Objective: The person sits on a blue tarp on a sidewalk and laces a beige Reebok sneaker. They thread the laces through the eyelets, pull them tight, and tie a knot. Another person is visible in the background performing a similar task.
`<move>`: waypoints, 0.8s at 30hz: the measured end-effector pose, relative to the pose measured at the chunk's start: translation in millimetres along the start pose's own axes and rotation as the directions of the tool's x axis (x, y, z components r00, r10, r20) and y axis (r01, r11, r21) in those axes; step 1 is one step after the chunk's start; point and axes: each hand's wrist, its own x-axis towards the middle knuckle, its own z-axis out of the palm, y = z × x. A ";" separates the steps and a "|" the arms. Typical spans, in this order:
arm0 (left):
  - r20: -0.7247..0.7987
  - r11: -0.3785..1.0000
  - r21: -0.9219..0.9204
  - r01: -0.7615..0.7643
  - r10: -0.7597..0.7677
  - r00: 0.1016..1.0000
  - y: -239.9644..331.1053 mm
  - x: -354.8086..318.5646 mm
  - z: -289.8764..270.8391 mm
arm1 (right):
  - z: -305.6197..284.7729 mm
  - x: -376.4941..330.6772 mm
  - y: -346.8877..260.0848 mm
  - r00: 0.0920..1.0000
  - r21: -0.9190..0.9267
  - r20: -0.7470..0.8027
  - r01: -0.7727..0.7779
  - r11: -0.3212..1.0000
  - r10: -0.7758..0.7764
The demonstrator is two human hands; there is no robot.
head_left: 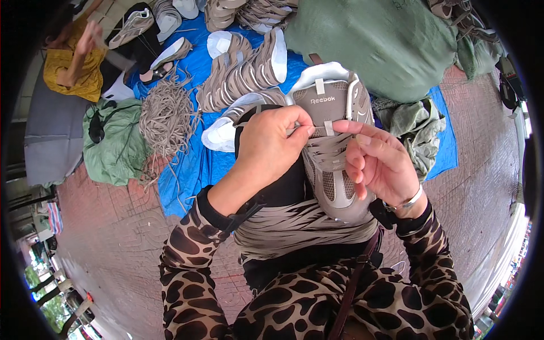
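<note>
A grey and beige sneaker (334, 107) with a white sole rests toe-down on my lap, its tongue facing me. My left hand (271, 144) pinches a flat beige lace at the upper eyelets on the shoe's left side. At the right side of the lacing, my right hand (378, 161) holds the lace with thumb and forefinger. A bundle of beige laces (294, 226) lies across my lap below the shoe. Both forearms wear spotted brown sleeves.
A blue tarp (187, 170) on the brick ground holds rows of matching sneakers (249, 68) and a heap of loose laces (167, 116). Green sacks (374, 42) lie behind and at left (116, 144). A person in a yellow top (73, 62) sits far left holding a shoe.
</note>
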 end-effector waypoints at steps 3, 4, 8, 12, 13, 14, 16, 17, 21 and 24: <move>0.026 0.993 0.119 0.017 -0.020 0.999 2.0 3.4 1.4 | -3.7 -1.8 0.1 1.000 -0.050 -0.017 0.007 0.999 -0.008; 0.032 0.984 0.177 0.017 -0.023 0.999 2.5 4.7 1.9 | -4.2 -2.1 0.4 1.000 -0.078 -0.016 0.004 0.997 -0.006; 0.081 0.946 -0.322 0.046 -0.021 0.997 4.1 14.1 4.6 | -1.5 -3.4 1.2 0.994 -0.334 -0.076 0.046 0.941 -0.076; 0.044 0.987 -0.136 0.087 -0.082 0.996 7.5 15.2 9.6 | 1.9 -1.8 -2.7 0.935 -0.799 -0.064 0.162 0.580 -0.350; 0.002 0.995 -0.050 0.089 -0.089 0.996 8.6 13.9 10.9 | 1.6 -0.2 -4.1 0.912 -0.884 -0.007 0.186 0.428 -0.411; -0.061 0.998 0.026 0.054 -0.053 0.997 9.8 12.5 12.6 | 1.1 1.9 -5.4 0.893 -0.918 0.033 0.204 0.339 -0.449; -0.039 0.998 -0.011 0.058 -0.059 0.998 12.3 12.0 16.8 | -1.7 7.6 -8.9 0.860 -0.958 0.125 0.234 0.165 -0.495; -0.052 0.998 -0.032 0.052 -0.053 0.997 14.0 11.9 20.3 | -2.9 12.5 -8.6 0.833 -0.976 0.197 0.215 -0.025 -0.517; -0.039 0.997 0.072 0.017 -0.014 0.999 23.1 14.6 26.5 | -2.1 29.2 -7.6 0.820 -0.839 0.363 0.080 -0.539 -0.442; -0.009 0.942 0.336 -0.025 0.030 1.000 32.0 15.6 17.5 | 2.8 33.2 -16.5 0.850 -0.794 0.379 0.094 -0.600 -0.367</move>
